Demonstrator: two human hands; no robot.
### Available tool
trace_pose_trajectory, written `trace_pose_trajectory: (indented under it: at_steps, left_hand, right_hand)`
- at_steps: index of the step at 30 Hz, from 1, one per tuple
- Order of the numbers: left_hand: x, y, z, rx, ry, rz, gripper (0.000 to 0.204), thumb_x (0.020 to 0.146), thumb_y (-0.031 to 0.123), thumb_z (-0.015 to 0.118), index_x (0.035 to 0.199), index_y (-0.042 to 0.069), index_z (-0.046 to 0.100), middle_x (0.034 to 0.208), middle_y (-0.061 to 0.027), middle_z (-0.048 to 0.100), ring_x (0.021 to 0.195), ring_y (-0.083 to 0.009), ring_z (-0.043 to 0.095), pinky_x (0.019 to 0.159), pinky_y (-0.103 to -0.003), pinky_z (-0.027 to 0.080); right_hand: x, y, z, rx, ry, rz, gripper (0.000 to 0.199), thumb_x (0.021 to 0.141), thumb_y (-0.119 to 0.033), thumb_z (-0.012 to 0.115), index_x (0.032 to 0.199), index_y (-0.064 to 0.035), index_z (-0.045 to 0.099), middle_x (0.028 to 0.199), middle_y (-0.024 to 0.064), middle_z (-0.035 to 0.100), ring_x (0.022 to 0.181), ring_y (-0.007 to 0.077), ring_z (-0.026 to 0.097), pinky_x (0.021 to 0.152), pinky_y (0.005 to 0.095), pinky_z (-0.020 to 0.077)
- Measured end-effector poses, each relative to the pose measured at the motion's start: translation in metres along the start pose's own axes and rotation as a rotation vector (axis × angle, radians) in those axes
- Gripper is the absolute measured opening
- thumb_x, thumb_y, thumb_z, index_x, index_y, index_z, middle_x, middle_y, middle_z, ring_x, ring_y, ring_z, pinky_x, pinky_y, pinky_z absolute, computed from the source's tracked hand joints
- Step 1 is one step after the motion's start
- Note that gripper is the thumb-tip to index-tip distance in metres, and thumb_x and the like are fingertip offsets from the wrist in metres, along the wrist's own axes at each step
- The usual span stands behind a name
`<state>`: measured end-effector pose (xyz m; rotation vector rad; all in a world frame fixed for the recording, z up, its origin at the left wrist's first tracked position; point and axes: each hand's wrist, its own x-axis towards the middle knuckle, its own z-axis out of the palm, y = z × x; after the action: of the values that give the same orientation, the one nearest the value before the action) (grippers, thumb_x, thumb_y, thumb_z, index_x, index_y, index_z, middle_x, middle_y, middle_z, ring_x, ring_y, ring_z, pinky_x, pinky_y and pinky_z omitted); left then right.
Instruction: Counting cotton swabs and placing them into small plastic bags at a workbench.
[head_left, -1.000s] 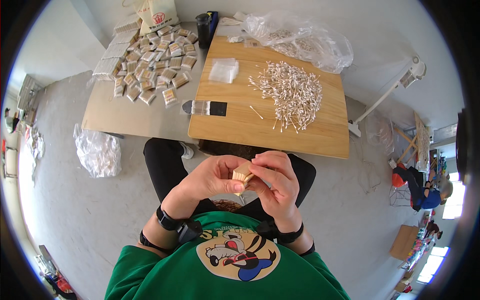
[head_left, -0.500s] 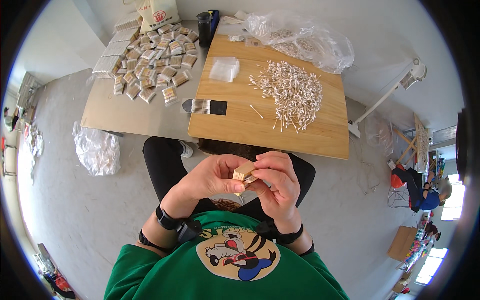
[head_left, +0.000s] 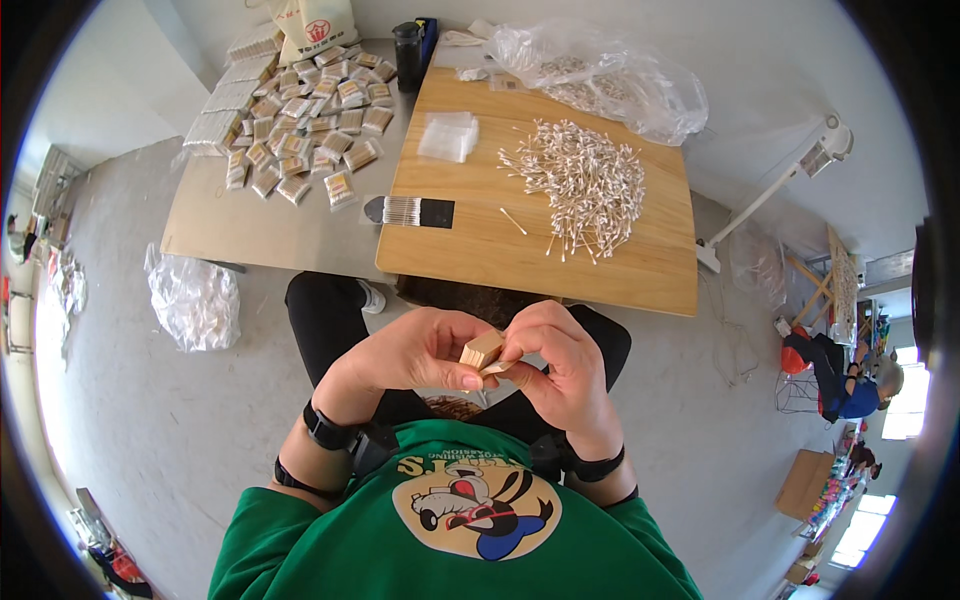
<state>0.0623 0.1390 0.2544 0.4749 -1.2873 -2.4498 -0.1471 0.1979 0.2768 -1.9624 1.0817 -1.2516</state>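
Over my lap, my left hand (head_left: 420, 350) grips a small thick stack of tan cards (head_left: 482, 349) between thumb and fingers. My right hand (head_left: 562, 370) closes in a pinch at the stack's right side, on the end of one card (head_left: 496, 368) that sticks out from the lower edge. Beyond my hands, on the wooden board, lies a black strip holder (head_left: 418, 212) with a row of cotton swabs across it. A large heap of loose cotton swabs (head_left: 590, 185) covers the board's right half, and one single swab (head_left: 513, 221) lies apart from it.
Clear plastic sleeves (head_left: 449, 137) lie on the wooden board (head_left: 480, 260). Behind the heap sits a plastic bag of swabs (head_left: 610, 80). Many filled packets (head_left: 320, 125) cover the metal table (head_left: 270, 225), near a dark bottle (head_left: 408, 60). A white lamp arm (head_left: 770, 195) stands at right.
My right fingers have shifted slightly right, away from the stack's top. One card now angles out from the stack's lower edge.
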Motion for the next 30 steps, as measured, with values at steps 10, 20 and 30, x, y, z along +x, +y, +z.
trace_pose_trajectory:
  at_steps: [10,20,30]
  left_hand:
    - [0.004,-0.010,-0.011,0.002,-0.113,0.008,0.052,0.083,0.025,0.079,0.123,-0.003,0.060,0.108,-0.0073,0.071,0.100,-0.0130,0.064,0.091,-0.029,0.049]
    - [0.010,-0.032,-0.033,-0.049,-0.192,-0.003,0.061,0.084,0.036,0.077,0.125,-0.004,0.056,0.110,-0.0124,0.070,0.097,-0.0193,0.068,0.092,-0.033,0.052]
    - [0.031,-0.088,-0.118,-0.579,0.641,0.048,0.034,0.099,0.012,0.045,0.126,-0.009,0.045,0.128,-0.0281,0.055,0.117,-0.0389,0.058,0.101,-0.045,0.050]
  right_hand:
    - [0.000,0.002,-0.002,0.011,-0.042,0.104,0.020,0.074,-0.001,0.078,0.085,-0.0029,0.060,0.087,0.0082,0.063,0.077,0.0218,0.061,0.070,0.0290,0.0486]
    - [0.000,0.026,0.001,0.415,-0.072,0.482,0.010,0.088,-0.004,0.069,0.091,-0.0015,0.060,0.086,0.0028,0.065,0.076,0.0100,0.059,0.069,0.0271,0.0493]
    - [-0.017,0.251,0.056,-0.083,0.195,0.653,0.017,0.089,-0.015,0.068,0.093,0.0003,0.061,0.080,0.0108,0.067,0.075,0.0195,0.065,0.067,0.0336,0.0508]
